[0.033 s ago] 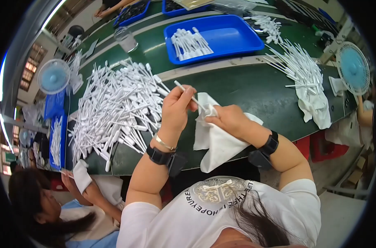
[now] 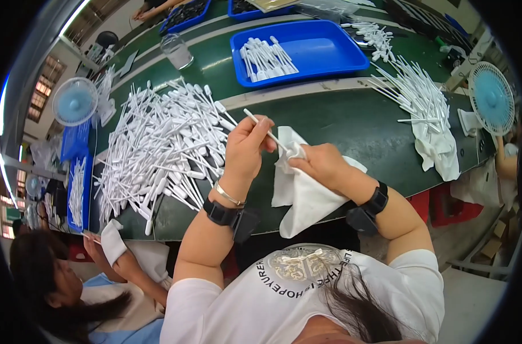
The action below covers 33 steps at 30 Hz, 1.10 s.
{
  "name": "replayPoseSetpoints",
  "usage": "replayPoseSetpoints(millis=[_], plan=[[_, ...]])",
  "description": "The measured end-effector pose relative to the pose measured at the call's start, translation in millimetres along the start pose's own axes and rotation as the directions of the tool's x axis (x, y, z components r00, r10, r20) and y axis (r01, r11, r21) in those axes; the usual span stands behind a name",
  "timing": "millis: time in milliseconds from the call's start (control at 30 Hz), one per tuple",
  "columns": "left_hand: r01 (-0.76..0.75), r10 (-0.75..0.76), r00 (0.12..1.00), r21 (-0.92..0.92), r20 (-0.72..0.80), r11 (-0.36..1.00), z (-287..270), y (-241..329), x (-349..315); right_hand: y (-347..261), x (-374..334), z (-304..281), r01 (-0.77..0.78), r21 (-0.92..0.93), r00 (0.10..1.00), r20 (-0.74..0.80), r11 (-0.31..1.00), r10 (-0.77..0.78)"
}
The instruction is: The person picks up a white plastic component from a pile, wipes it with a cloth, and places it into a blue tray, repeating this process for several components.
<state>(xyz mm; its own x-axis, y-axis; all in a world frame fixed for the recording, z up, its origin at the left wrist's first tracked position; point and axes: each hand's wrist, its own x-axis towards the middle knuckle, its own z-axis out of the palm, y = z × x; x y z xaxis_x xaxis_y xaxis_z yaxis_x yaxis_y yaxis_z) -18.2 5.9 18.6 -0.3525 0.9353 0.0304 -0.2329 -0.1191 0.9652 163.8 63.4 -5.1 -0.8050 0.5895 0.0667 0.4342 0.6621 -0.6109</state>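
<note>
Between finger and thumb my left hand (image 2: pixel 249 137) pinches a thin white plastic stick (image 2: pixel 264 124), which slants down to the right. Its lower end runs into a white cloth (image 2: pixel 312 209) that my right hand (image 2: pixel 324 163) is closed on, bunched around the stick. The loose part of the cloth hangs over the near table edge. What the cloth covers of the stick is hidden. Left of my left hand lies a big heap of similar white sticks (image 2: pixel 163 143) with thicker, flattened ends.
Beyond my hands stands a blue tray (image 2: pixel 330 54) partly filled with white sticks. At the right, more sticks (image 2: pixel 419 94) lie on a white cloth (image 2: pixel 439 152) near a small fan (image 2: pixel 491 96). Another fan (image 2: pixel 75 101) and a glass jar (image 2: pixel 178 53) stand left. A co-worker (image 2: pixel 71 286) sits at the lower left.
</note>
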Motion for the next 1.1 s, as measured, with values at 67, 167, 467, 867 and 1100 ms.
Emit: replayPoseSetpoints(millis=[67, 167, 467, 867, 1100], plan=[[0.017, -0.010, 0.999, -0.185, 0.041, 0.983, -8, -2, 2, 3, 4, 1, 0.027, 0.005, 1.000, -0.013, 1.000, -0.027], [-0.005, 0.011, 0.999, -0.117, 0.051, 0.993, -9, -3, 0, 4, 1, -9, -0.036, 0.544, 0.999, 0.019, 0.838, 0.030], [-0.086, 0.093, 0.982, -0.054, 0.166, 0.995, 12, -12, -17, -9, -1, -1, 0.073, 0.616, 0.997, -0.065, 0.784, -0.042], [-0.354, 0.354, 0.935, -0.149, -0.026, 0.923, 8, -12, -13, 0, 2, -1, -0.113, 0.822, 0.992, 0.059, 0.558, 0.114], [-0.828, 0.583, 0.561, 0.386, 0.588, 0.408, 24, 2, -32, 6, 17, 1, -0.117, 0.854, 0.943, -0.065, 0.507, 0.326]])
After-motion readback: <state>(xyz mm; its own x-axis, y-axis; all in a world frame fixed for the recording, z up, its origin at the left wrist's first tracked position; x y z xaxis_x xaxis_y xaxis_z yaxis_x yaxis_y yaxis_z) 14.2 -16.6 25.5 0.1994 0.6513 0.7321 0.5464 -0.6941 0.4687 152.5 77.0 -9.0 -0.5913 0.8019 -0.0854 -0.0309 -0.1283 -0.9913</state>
